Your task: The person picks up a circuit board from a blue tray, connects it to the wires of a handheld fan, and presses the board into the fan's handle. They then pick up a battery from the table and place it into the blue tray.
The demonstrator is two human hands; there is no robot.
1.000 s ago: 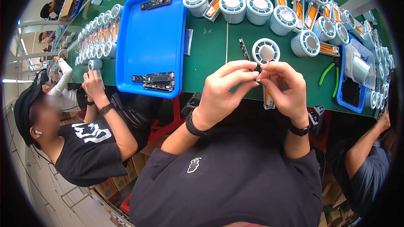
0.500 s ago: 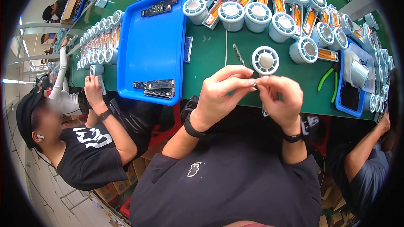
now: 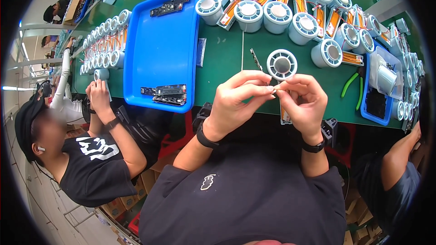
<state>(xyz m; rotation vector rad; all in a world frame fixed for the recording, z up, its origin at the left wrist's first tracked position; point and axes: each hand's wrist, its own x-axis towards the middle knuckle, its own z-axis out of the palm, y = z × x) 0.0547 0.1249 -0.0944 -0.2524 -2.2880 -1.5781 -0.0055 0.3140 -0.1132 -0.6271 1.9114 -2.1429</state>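
My left hand [image 3: 238, 102] and my right hand [image 3: 304, 104] meet at the table's near edge, each closed in a pinch with fingertips nearly touching. What they pinch is tiny and mostly hidden by the fingers. Just beyond them stands a light-blue round housing [image 3: 281, 65] with a slotted rim and a grey disc in its top. A narrow strip-like part [image 3: 285, 115] shows below my fingers, between the hands. Past my left fingers lies a slim circuit board [image 3: 255, 59], its near end hidden.
To the left lies a blue tray [image 3: 128, 63] with dark circuit boards [image 3: 168, 94]. Rows of similar housings [image 3: 278, 14] with orange-filled strips fill the far side. Green-handled pliers [image 3: 350, 85] lie by a blue bin [image 3: 386, 118] at right. A co-worker [image 3: 97, 154] sits at left.
The view has shifted slightly. The housing beyond my hands has tilted a little, and its disc looks darker. My hands keep their pinch in nearly the same place.
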